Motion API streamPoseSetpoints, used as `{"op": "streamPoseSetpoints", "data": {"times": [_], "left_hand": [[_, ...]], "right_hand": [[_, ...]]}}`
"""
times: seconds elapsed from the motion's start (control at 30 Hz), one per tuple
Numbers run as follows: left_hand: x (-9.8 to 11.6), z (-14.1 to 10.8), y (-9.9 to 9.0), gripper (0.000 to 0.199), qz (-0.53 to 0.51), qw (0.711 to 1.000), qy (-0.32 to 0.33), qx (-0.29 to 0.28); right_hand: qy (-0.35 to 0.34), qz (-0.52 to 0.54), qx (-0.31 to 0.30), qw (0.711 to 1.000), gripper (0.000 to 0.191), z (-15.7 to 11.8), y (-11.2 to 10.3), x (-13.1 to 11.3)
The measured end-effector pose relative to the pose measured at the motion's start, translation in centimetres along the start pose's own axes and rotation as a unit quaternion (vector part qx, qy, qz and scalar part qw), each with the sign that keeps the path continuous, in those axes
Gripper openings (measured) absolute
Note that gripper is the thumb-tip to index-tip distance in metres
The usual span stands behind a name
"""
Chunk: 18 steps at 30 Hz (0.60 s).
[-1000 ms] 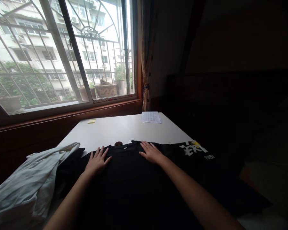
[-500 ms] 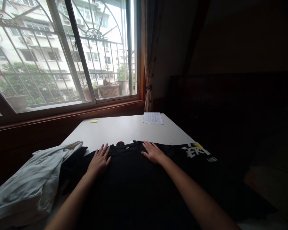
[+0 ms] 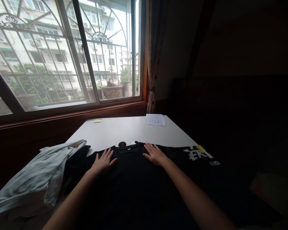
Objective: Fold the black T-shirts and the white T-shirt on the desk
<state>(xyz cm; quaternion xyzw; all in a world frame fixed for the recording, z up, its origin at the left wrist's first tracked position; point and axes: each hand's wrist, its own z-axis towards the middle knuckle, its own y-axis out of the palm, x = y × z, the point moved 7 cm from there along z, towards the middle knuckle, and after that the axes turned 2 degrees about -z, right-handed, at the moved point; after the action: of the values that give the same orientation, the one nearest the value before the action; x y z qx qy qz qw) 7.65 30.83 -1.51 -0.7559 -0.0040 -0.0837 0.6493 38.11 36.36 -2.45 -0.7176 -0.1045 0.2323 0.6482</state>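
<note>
A black T-shirt (image 3: 132, 182) lies spread out over the near part of the white table (image 3: 115, 131), its neckline toward the far side. Printed white and yellow lettering shows on the right sleeve area. My left hand (image 3: 104, 162) rests flat on the shirt left of the collar, fingers spread. On the other side of the collar, my right hand (image 3: 155, 154) lies palm down near the shoulder edge, fingers extended. Neither hand grips the cloth. The lower part of the shirt fades into shadow.
A pale grey garment (image 3: 45, 172) is heaped at the left, over dark cloth. Papers (image 3: 155, 119) and a yellow sticky note (image 3: 97, 120) lie at the table's far side. Beyond the collar sits a dark round object (image 3: 122, 144). A window (image 3: 62, 57) stands behind the table.
My left hand has slid slightly toward the collar across the shirt. My right hand stays nearly in place. The whole view has shifted a little.
</note>
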Motion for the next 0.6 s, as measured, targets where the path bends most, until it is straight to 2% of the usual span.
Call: {"op": "streamPoseSetpoints", "data": {"times": [0.23,0.47,0.6], "left_hand": [[1.3,1.6,0.5,0.079,0.026,0.995,-0.069,0.061],[0.9,1.8,0.9,0.080,0.015,0.992,-0.076,0.097],[0.8,1.7,0.8,0.081,0.010,0.993,-0.074,0.094]], "right_hand": [[0.000,-0.005,0.005,1.000,0.081,0.2,0.2,0.3],[0.004,-0.002,0.009,1.000,0.080,0.6,0.1,0.4],[0.033,-0.014,0.020,0.999,0.081,0.2,0.0,2.6]]}}
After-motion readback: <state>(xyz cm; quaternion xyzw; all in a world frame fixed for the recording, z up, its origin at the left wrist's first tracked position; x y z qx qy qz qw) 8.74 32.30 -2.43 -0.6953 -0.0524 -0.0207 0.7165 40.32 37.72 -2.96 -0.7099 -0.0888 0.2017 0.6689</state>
